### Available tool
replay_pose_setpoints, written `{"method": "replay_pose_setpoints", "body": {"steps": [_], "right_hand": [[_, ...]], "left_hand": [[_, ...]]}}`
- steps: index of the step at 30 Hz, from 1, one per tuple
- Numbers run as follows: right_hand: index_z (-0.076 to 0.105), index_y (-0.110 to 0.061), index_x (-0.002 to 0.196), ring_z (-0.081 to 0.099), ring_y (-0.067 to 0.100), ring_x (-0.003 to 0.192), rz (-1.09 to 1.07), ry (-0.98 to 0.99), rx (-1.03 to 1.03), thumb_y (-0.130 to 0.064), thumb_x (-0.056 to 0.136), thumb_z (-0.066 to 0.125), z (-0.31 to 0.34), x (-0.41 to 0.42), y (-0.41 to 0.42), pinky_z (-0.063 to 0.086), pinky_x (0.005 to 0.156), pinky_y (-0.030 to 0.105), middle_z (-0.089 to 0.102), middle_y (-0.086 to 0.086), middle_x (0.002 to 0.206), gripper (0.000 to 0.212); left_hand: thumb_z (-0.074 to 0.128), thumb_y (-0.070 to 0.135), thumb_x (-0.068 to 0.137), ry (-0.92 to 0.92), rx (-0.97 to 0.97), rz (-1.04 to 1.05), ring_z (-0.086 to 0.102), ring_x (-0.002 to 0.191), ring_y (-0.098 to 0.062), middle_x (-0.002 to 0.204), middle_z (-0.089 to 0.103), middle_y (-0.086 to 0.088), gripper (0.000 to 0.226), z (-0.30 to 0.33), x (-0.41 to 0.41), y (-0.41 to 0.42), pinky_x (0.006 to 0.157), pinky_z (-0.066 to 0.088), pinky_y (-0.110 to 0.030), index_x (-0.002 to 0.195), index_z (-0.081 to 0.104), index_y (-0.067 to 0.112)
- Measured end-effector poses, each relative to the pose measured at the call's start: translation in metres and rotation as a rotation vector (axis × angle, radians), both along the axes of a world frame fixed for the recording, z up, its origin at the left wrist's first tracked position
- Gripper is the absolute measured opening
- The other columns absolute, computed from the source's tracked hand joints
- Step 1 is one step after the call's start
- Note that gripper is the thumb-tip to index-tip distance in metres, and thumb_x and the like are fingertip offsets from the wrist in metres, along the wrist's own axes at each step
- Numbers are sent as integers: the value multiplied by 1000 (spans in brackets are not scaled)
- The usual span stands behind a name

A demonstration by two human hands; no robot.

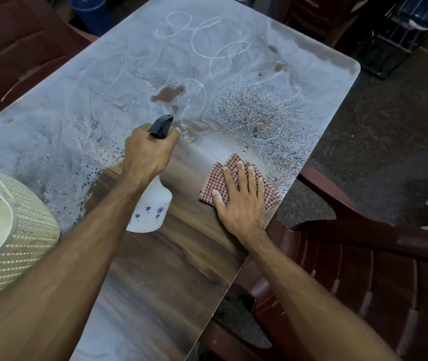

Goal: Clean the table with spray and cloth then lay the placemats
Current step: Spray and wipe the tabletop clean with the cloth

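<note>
Spray bottle (153,204), white, contents not visible, sat tilted at table (77,82) centre, nozzle toward 12 o'clock. Left hand (147,152) clamped round its neck. At 3 o'clock, right hand (241,201) lay flat, fingers spread, pressing checked cloth (218,175). Placemats (12,230) at 9 o'clock.

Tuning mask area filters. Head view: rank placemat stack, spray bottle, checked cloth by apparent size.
1. placemat stack, though it is nearest the camera and cut off by the frame edge
2. spray bottle, partly hidden by the left hand
3. checked cloth, partly under the right hand
</note>
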State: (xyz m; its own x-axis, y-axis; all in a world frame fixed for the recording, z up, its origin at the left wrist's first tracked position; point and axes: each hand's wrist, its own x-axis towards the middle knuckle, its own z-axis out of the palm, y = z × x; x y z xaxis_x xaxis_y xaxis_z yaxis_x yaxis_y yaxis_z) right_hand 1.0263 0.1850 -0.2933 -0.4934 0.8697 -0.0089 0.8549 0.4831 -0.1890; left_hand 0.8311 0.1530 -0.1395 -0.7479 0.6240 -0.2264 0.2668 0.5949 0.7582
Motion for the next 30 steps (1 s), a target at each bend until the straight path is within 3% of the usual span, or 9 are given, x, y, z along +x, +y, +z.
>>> {"method": "replay_pose_setpoints", "body": {"steps": [6, 10, 13, 16, 18, 21, 25, 28, 30], "right_hand": [[32, -27, 154, 13, 29, 152, 10, -15, -17, -62, 97, 26, 0, 1, 1, 10, 123, 50, 21, 8, 164, 67], [23, -29, 157, 5, 27, 153, 47, -53, -75, -64, 98, 20, 3, 4, 7, 3, 123, 49, 12, 6, 166, 68], [13, -27, 158, -1, 27, 153, 52, -105, -90, -64, 99, 14, 5, 3, 34, -4, 122, 52, 2, 8, 166, 70], [12, -22, 159, -2, 31, 153, -12, -124, -81, -62, 100, 14, 11, -11, 83, -3, 122, 54, 1, 13, 166, 71], [11, -21, 159, -3, 33, 152, -49, -128, -106, -62, 100, 15, 14, -33, 107, 0, 122, 55, -1, 14, 165, 72], [10, -22, 159, -3, 34, 152, -1, -108, -119, -63, 99, 15, 10, -78, 106, 0, 122, 56, -1, 15, 166, 72], [13, -26, 158, 0, 31, 153, 243, -90, -109, -63, 99, 13, 7, -115, 45, -3, 121, 53, 3, 13, 166, 70], [13, -29, 158, 0, 26, 153, 401, -65, -133, -63, 100, 18, 13, -100, 4, -2, 123, 48, 4, 7, 166, 67], [12, -32, 158, 1, 23, 153, 432, -83, -139, -64, 100, 17, 13, -82, 5, -6, 122, 46, 4, 4, 166, 67]], "left_hand": [[64, 43, 81, -39, -40, 42, 67, 75, -35, 87, 72, -22, 45, 2, -14, -13, 71, 59, -49, 88, 68, -1], [66, 43, 78, -74, 15, 79, 68, 70, -33, 91, 71, -23, 46, 2, -23, -22, 55, 58, -42, 94, 66, 0], [64, 50, 72, -106, 64, 109, 58, 60, -26, 92, 69, -25, 55, 2, -31, -31, 65, 58, -52, 101, 66, 3], [66, 50, 75, -118, 87, 109, 59, 60, -35, 94, 67, -26, 53, 2, -37, -41, 62, 59, -49, 104, 66, 6], [66, 56, 70, -118, 105, 120, 62, 71, -44, 95, 67, -26, 56, 1, -41, -48, 67, 58, -57, 101, 66, 8], [65, 59, 69, -134, 125, 133, 59, 62, -40, 95, 67, -25, 65, -2, -47, -56, 67, 55, -60, 103, 65, 4], [65, 54, 78, -145, 149, 126, 54, 52, -27, 98, 67, -24, 57, -2, -52, -56, 62, 54, -46, 105, 64, 4], [66, 44, 88, -140, 159, 122, 51, 42, -14, 96, 69, -19, 42, -5, -57, -54, 51, 46, -27, 103, 65, 5], [66, 41, 91, -145, 169, 127, 50, 39, -9, 94, 72, -11, 34, -6, -61, -54, 51, 45, -23, 104, 66, 10]]}}
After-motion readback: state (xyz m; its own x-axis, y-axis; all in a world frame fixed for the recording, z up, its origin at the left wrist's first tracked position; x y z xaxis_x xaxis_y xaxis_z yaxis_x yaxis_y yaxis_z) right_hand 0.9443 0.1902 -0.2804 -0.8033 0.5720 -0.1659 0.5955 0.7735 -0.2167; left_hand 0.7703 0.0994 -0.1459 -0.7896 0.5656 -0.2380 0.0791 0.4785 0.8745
